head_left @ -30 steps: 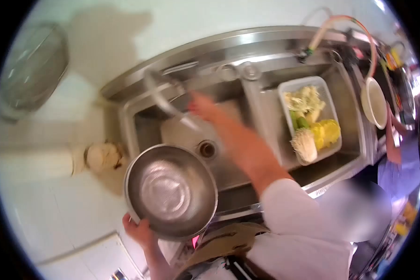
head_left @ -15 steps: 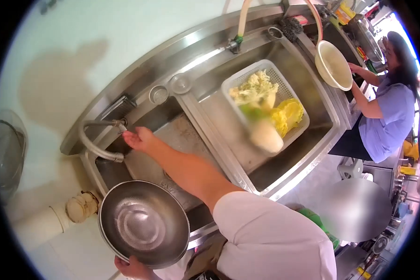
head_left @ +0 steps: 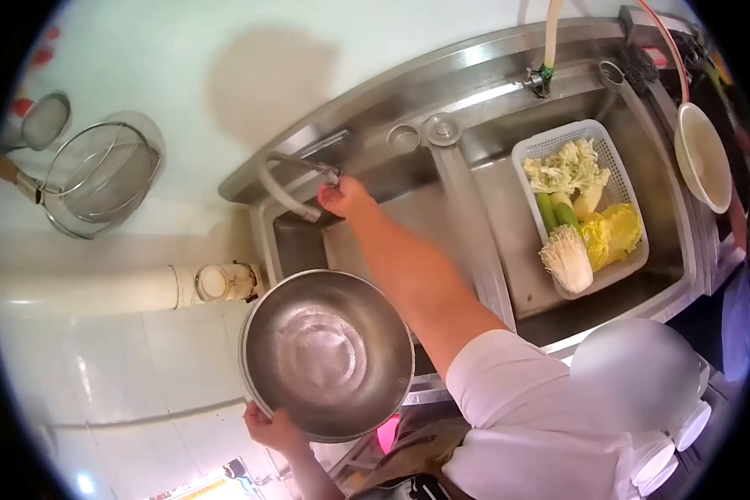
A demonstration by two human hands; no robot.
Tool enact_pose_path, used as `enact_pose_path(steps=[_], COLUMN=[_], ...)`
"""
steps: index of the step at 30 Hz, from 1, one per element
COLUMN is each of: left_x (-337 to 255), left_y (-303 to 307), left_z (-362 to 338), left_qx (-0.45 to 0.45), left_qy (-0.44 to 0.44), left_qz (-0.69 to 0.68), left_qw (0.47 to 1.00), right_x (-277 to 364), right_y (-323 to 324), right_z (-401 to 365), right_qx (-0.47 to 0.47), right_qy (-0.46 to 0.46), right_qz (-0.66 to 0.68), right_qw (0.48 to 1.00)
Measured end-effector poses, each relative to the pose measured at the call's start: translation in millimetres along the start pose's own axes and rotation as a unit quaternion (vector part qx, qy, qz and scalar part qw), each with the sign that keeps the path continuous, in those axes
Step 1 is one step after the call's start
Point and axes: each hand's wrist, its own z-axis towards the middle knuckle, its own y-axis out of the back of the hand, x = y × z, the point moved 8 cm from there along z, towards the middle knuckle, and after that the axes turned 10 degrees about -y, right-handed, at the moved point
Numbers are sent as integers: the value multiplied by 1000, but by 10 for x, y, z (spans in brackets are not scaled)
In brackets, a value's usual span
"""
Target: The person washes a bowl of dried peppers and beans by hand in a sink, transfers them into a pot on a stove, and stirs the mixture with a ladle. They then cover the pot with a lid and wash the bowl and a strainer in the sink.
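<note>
My left hand (head_left: 277, 428) grips the near left rim of a round metal colander (head_left: 329, 354) with a perforated bottom. The colander is tilted towards me, and nothing lies in it. At the left basin's back corner, my right hand (head_left: 342, 197) has its fingers curled at the handle of a faucet (head_left: 285, 193); the handle is mostly covered by them. The faucet's bent spout points down into the basin, and I cannot make out any water flowing.
A white plastic basket (head_left: 521, 150) in the right basin holds yellow cabbage leaves (head_left: 621, 233), enoki mushrooms (head_left: 567, 260) and green vegetables. A cream bowl (head_left: 702, 158) stands at the right edge. Wire strainers (head_left: 100, 179) hang on the left wall. A person's purple clothing (head_left: 739, 325) shows far right.
My view has swung left, so the sink and basket appear farther right and the other person is mostly out of sight. My right hand's fingers have closed in at the faucet handle.
</note>
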Motion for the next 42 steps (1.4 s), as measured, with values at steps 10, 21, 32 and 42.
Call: enact_pose_path(steps=[10,21,32,42], left_x=[-91,-965,-745,-773], left_y=[5,195,730,916], left_z=[59,-492,-832,-800], left_qx=[42,222,209,113], left_qy=[-108,-687,-830,-827], left_qz=[33,33,-116,-44], left_qw=[993,691,503,549], right_x=[-78,-868,-792,-623], right_y=[686,1883,1651,1538], right_z=[-1216,-1602,-1684,-2022], right_qx=[-65,-97,-67,7], right_qy=[93,57,232,303], right_qz=[-719,-426,-299,-301], right_qw=[686,898,923,904])
